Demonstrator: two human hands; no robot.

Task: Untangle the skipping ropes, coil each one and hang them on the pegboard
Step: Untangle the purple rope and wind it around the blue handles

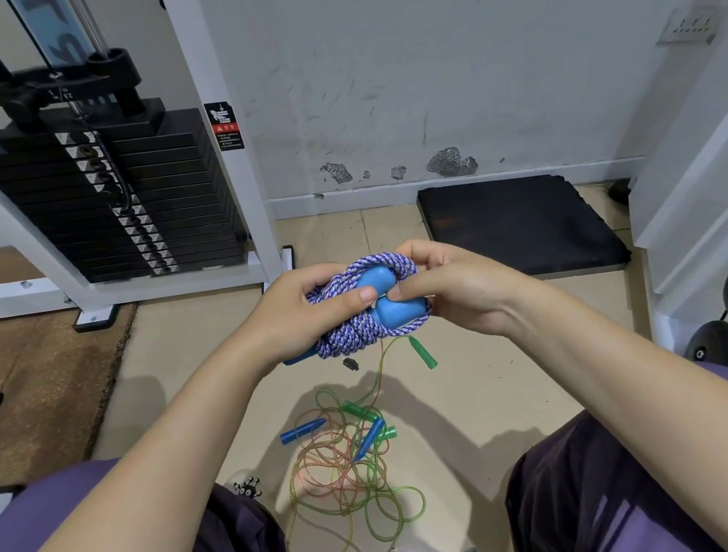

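Above the tiled floor (495,398), you are gripping the braided rope bundle (363,324) with left hand (296,317) and right hand (456,288) together; tangled ropes (343,474) are lying below.

Braided rope (364,331): woven cord, matt. Blue handles (399,308): smooth plastic. Floor ropes (345,483): glossy translucent plastic.
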